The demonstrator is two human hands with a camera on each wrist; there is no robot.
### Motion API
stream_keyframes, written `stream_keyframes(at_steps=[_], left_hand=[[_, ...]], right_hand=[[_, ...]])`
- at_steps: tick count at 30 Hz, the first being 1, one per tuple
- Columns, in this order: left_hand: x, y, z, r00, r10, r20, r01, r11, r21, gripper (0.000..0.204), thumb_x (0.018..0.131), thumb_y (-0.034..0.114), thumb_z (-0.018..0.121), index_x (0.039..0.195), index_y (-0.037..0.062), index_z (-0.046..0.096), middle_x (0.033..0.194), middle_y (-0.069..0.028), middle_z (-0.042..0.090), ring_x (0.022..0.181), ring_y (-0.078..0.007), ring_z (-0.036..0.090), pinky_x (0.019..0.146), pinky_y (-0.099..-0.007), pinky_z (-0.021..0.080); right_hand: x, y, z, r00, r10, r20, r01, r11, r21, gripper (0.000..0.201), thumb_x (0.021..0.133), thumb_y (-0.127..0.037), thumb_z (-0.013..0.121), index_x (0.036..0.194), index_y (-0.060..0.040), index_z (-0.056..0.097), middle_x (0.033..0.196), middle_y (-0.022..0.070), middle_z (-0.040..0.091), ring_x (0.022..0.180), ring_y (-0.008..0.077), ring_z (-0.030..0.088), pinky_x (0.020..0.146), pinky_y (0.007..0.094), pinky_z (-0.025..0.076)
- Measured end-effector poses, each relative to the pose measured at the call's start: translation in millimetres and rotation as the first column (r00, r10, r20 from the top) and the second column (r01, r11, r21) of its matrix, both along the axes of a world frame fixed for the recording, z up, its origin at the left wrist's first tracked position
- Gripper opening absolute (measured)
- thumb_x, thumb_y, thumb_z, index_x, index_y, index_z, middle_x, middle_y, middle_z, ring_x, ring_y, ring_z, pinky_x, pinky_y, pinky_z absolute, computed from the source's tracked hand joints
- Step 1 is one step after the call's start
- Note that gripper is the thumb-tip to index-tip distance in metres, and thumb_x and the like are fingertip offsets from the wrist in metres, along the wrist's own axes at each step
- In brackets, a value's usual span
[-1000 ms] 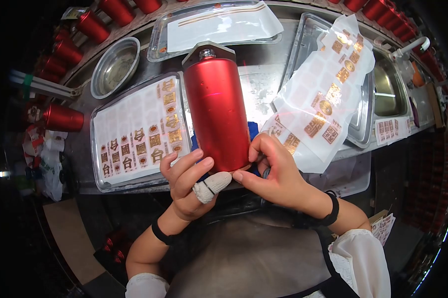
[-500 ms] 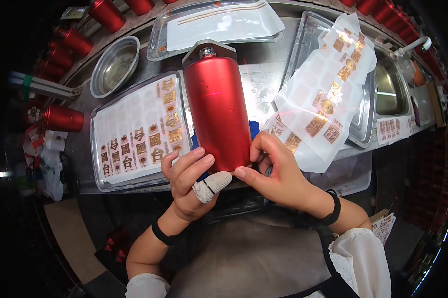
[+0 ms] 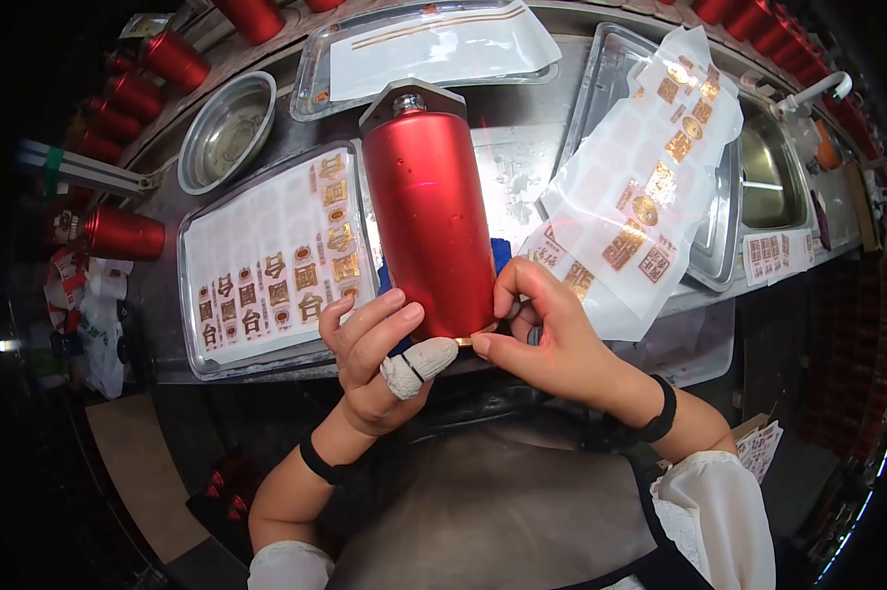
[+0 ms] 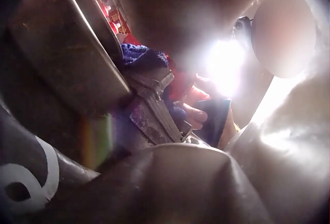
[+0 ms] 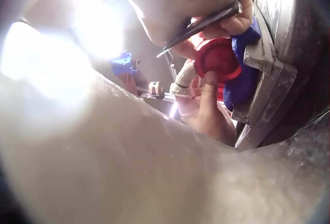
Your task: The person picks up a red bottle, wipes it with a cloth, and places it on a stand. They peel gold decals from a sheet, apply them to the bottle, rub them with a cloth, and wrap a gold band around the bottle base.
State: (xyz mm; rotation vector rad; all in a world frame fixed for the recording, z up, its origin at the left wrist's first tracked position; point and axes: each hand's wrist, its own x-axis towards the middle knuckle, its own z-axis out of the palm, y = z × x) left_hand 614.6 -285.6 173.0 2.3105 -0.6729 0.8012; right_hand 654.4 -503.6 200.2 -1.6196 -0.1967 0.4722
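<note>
A red bottle point(image 3: 429, 211) with a clear-topped neck lies with its base toward the person, over a blue cloth point(image 3: 503, 254). The left hand point(image 3: 376, 369) grips the base end from the left; one finger wears a white knitted cover point(image 3: 422, 368) tied with black. In the right wrist view the left thumb presses the round red base point(image 5: 221, 59). The right hand point(image 3: 556, 344) is at the base's right edge, thumb tip by a small gold strip point(image 3: 465, 342). Its fingers curl round a dark, thin tool with a pointed end point(image 5: 198, 30).
A tray with a sheet of gold character stickers point(image 3: 266, 265) lies left, another sticker sheet point(image 3: 650, 187) right. Behind are a metal bowl point(image 3: 229, 133) and a tray with a striped sheet point(image 3: 443, 54). Red bottles point(image 3: 176, 61) line the back; a sink point(image 3: 768, 182) is at right.
The right thumb has shifted slightly right along the base edge, and the gold strip beside it shows more. Red bottles along the back left have changed position. The held bottle stays put.
</note>
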Motion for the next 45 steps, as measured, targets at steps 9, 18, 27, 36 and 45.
stream_keyframes(at_steps=[9,18,27,36,45], left_hand=[[-1,0,2,1.0,0.005,-0.018,-0.005,1.0,0.006,0.032,0.074,0.011,0.078,0.102,0.024,0.071,0.123,-0.0023,0.063,0.113,-0.0252,0.063,0.1,-0.0471,0.035],[0,-1,1,1.0,-0.007,0.011,0.007,1.0,0.004,0.03,0.075,0.011,0.078,0.102,0.0239,0.07,0.123,-0.0021,0.062,0.114,-0.0246,0.062,0.1,-0.0473,0.036],[-3,0,1,1.0,0.009,-0.018,-0.009,1.0,0.028,0.032,0.075,0.012,0.078,0.103,0.0257,0.07,0.123,-0.0017,0.062,0.115,-0.0243,0.061,0.101,-0.0473,0.034],[-3,-1,-1,1.0,0.009,-0.003,-0.009,1.0,0.029,0.034,0.077,0.013,0.078,0.106,0.0268,0.068,0.124,-0.0018,0.061,0.115,-0.0245,0.061,0.102,-0.0473,0.033],[2,-10,8,1.0,0.012,0.016,-0.014,0.993,0.114,0.015,0.08,0.017,0.074,0.09,0.0208,0.064,0.125,-0.0011,0.064,0.121,-0.0252,0.058,0.106,-0.0497,0.028]], right_hand=[[1,1,8,0.998,0.012,0.056,-0.007,0.995,-0.095,0.032,0.079,-0.016,0.079,0.089,-0.0078,0.05,0.086,0.0006,0.048,0.066,0.0077,0.043,0.058,0.0236,0.039],[0,-1,-3,1.0,-0.001,-0.025,0.002,1.0,0.02,0.031,0.081,-0.015,0.077,0.092,-0.0061,0.05,0.086,0.0019,0.048,0.066,0.0094,0.045,0.059,0.0247,0.041],[-1,2,-2,0.986,0.015,0.167,0.002,0.994,-0.107,0.028,0.084,-0.014,0.075,0.092,-0.0061,0.05,0.088,0.0004,0.047,0.069,0.0062,0.045,0.06,0.0221,0.039],[-1,-2,-4,0.998,0.023,0.063,-0.02,0.999,-0.039,0.029,0.083,-0.016,0.076,0.092,-0.006,0.05,0.088,0.0024,0.048,0.068,0.0088,0.046,0.061,0.0237,0.041],[-2,0,-7,0.995,-0.011,0.103,0.013,1.0,-0.012,0.025,0.082,-0.011,0.072,0.093,-0.0056,0.051,0.087,0.0024,0.049,0.065,0.0095,0.046,0.058,0.0245,0.041]])
